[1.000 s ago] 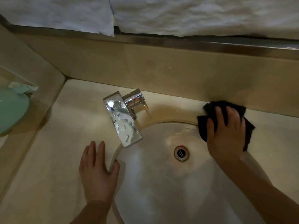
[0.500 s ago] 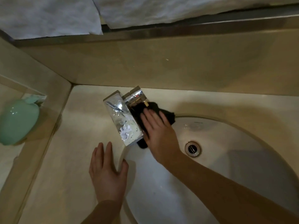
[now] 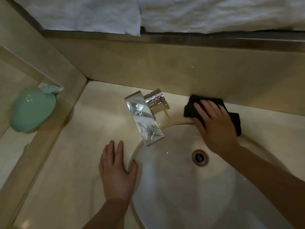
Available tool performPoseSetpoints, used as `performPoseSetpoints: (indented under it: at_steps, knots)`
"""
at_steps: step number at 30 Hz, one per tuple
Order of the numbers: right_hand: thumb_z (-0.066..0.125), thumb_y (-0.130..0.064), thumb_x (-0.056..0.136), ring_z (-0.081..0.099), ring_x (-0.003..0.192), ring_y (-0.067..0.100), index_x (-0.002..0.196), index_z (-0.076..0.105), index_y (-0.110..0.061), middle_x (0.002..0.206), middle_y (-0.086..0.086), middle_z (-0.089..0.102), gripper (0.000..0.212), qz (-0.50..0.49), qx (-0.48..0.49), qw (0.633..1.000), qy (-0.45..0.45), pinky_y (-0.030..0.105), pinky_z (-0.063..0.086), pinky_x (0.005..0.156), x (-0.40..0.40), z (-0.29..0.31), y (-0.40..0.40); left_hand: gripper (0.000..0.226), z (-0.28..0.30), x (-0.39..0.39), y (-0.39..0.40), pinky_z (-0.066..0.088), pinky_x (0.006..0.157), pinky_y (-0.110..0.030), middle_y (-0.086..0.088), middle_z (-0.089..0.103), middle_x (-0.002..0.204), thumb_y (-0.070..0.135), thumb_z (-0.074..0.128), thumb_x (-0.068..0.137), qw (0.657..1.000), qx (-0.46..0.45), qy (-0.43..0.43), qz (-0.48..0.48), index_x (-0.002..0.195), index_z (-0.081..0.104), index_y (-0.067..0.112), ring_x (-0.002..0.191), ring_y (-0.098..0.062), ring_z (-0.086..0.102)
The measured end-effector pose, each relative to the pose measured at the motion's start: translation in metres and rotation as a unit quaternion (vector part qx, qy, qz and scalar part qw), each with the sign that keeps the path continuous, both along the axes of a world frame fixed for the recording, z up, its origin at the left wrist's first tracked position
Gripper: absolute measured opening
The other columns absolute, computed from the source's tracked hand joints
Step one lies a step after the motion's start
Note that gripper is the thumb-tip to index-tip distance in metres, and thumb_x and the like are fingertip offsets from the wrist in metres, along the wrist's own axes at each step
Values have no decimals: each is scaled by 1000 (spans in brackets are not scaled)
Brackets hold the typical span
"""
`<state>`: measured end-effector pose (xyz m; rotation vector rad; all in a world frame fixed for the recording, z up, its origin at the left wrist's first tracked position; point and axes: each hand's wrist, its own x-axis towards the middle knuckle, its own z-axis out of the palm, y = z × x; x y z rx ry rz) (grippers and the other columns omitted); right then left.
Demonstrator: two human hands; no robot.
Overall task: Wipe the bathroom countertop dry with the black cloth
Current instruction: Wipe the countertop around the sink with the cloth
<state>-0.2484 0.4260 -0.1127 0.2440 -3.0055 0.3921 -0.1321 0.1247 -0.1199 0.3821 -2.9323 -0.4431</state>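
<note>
The black cloth (image 3: 191, 108) lies crumpled on the beige countertop (image 3: 92, 129), behind the basin and right of the tap, against the back wall. My right hand (image 3: 214, 123) presses flat on the cloth with straight, spread fingers; part of the cloth shows past the fingertips and at the hand's right side. My left hand (image 3: 117, 171) rests flat on the countertop at the basin's left rim, thumb hooked over the edge, holding nothing.
A chrome tap (image 3: 145, 119) juts over the white basin (image 3: 173, 187), whose drain (image 3: 200, 157) lies right of centre. A mint-green soap dish (image 3: 31, 111) sits on a ledge at the left. White towels (image 3: 198, 12) hang above the back wall.
My right hand has slid the black cloth from beside the tap back to the right along the counter behind the basin. My left hand has stayed at the basin's left rim.
</note>
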Motion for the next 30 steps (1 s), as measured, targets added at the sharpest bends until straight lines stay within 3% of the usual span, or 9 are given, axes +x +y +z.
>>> performPoseSetpoints:
  at_steps: [4,8,13,15,17,20,25,28,30]
  knots:
    - [33,-37,104,40,140,27,144,47,-10,149,11,46,50,-38,0,999,19,41,22,119,-6,-12,-44,75,-1,-1,-1,18,119,-41,-7,34,158,46,51,77,1000,-4,-8,1,148,44,21,148,-27,26]
    - [36,-32,97,53,129,30,135,58,-6,143,15,54,51,27,-35,999,14,40,26,111,16,-17,-97,76,2,1,1,18,120,-42,-6,33,159,46,51,77,1000,4,-11,0,148,43,22,149,-25,25]
    - [41,-33,97,63,115,20,116,71,-14,123,4,69,40,147,-108,983,13,32,50,99,61,4,-110,75,0,1,0,20,120,-46,-6,32,160,44,52,78,1000,4,-7,-1,149,42,21,150,-23,23]
    - [39,-38,98,63,112,16,119,69,-19,122,-1,69,41,125,-154,980,0,27,49,96,70,16,-88,75,1,1,0,20,119,-46,-7,32,159,44,52,78,1000,4,-4,-3,149,42,21,149,-25,23]
    - [34,-41,100,56,121,17,129,62,-21,131,-3,63,45,53,-181,982,-9,27,41,100,67,22,-60,75,0,1,0,19,119,-45,-8,32,159,45,52,79,1000,5,-1,-5,149,42,21,149,-26,24]
    - [38,-37,102,49,132,22,138,55,-15,140,3,56,45,-40,-203,978,23,35,39,109,50,18,-40,74,1,1,-1,18,120,-44,-6,31,160,47,50,79,1000,12,-4,-3,149,40,23,149,-26,23]
    - [37,-36,103,35,142,21,141,51,-11,150,5,46,48,-53,-166,985,3,43,33,116,35,-5,-74,70,1,1,0,18,121,-43,-7,32,159,43,51,81,999,33,12,-2,147,46,20,150,-25,23]
    - [46,-27,97,44,134,28,141,48,-8,146,11,48,48,-25,-176,984,32,41,39,109,45,-10,-116,61,1,1,-1,21,120,-45,-7,34,159,42,44,89,999,47,24,-7,146,48,19,150,-25,23]
    - [57,-24,95,53,126,28,140,46,-13,139,12,53,47,-70,-229,971,13,30,40,104,51,-10,-145,58,1,1,-2,22,120,-45,-6,33,159,41,40,93,997,68,28,-6,146,46,18,150,-24,22]
